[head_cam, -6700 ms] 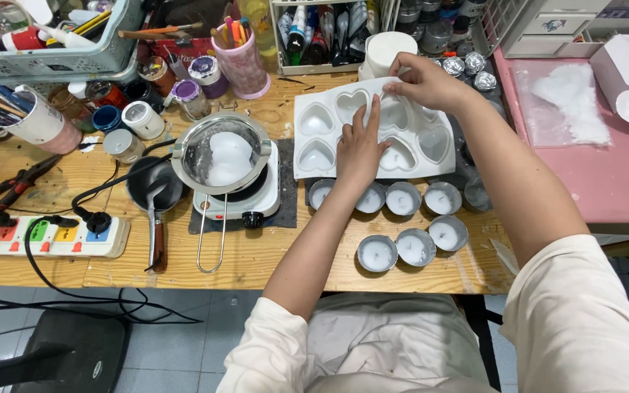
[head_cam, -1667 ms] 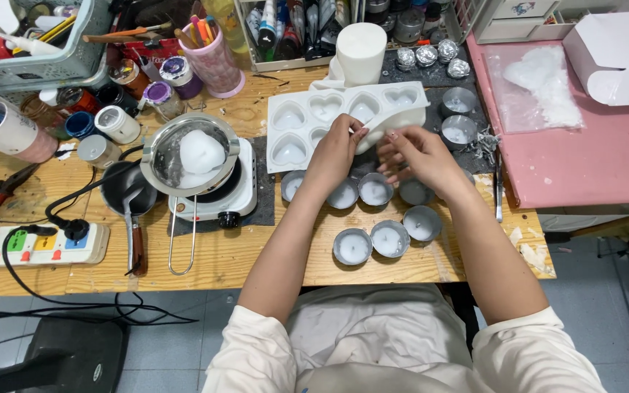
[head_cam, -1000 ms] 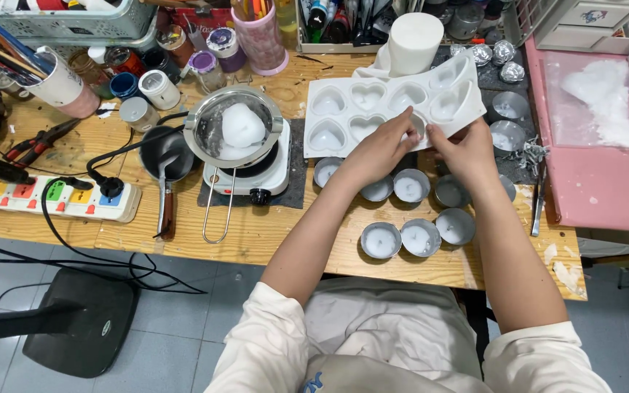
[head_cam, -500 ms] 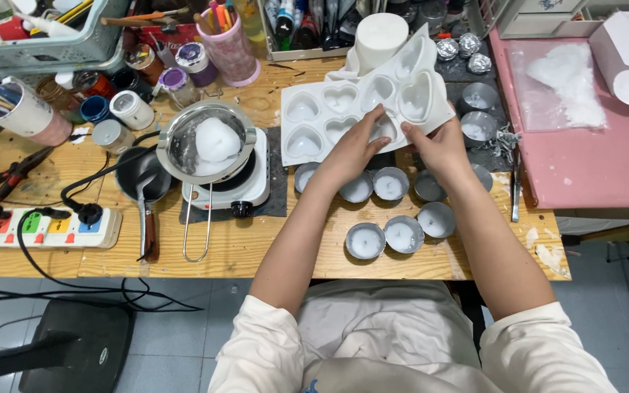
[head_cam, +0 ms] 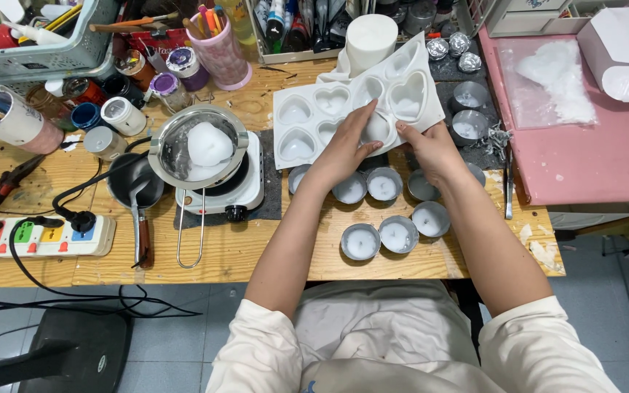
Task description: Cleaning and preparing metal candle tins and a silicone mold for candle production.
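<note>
Head view. Both hands on a white heart-cavity mould [head_cam: 329, 116] that sits just beyond the wrists, its right end lifted and curled up off the wooden table [head_cam: 256, 255] while the left end lies flat. Left hand [head_cam: 347, 142] spread flat, fingers extended, pressing down on the middle cavities. Right hand [head_cam: 427, 145] closed on the mould's lifted near-right edge, thumb on top, fingers under it (fingertips hidden by the mould).

Directly under and just nearer than the hands: a cluster of small metal tealight cups [head_cam: 391, 233] with white wax, two loose rows. Beyond the mould, touching its far edge, a white pillar candle [head_cam: 371, 40]. Right of the right hand, two more metal cups [head_cam: 469, 109] on a dark mat, then a pink surface [head_cam: 591, 160] with a clear bag of white wax flakes [head_cam: 555, 76].

Left of the left hand: a small white hot plate [head_cam: 220, 193] carrying a steel pouring pot [head_cam: 196, 149] with a lump of white wax. Further left, a small dark pan [head_cam: 136, 189] and a power strip [head_cam: 38, 239] with coloured switches.
</note>
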